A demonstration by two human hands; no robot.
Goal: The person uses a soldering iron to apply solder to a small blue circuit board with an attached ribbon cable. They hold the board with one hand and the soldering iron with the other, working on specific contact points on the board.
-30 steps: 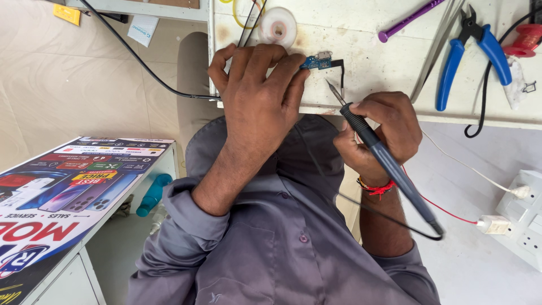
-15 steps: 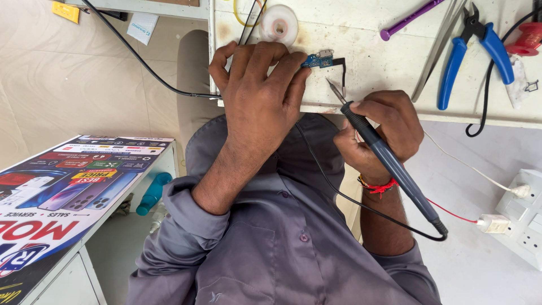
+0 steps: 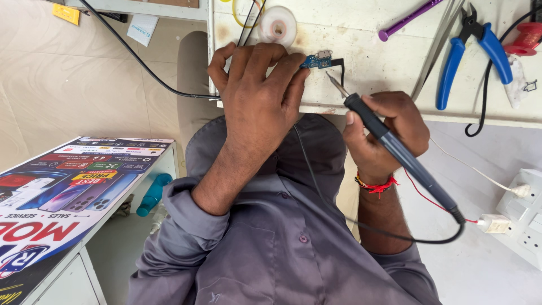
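Left grip [image 3: 257,93] pressing small blue circuit board [image 3: 316,60] flat, right grip [image 3: 384,127] closed around dark soldering iron [image 3: 398,149]

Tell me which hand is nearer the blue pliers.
Right. The right hand, holding the soldering iron, sits just beside the blue pliers; the left hand presses the small circuit board farther away.

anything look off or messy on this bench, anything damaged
Nothing looks damaged. The bench top is stained and scuffed. The left hand presses the small blue circuit board down at the very edge, and the right hand holds the soldering iron just short of it.
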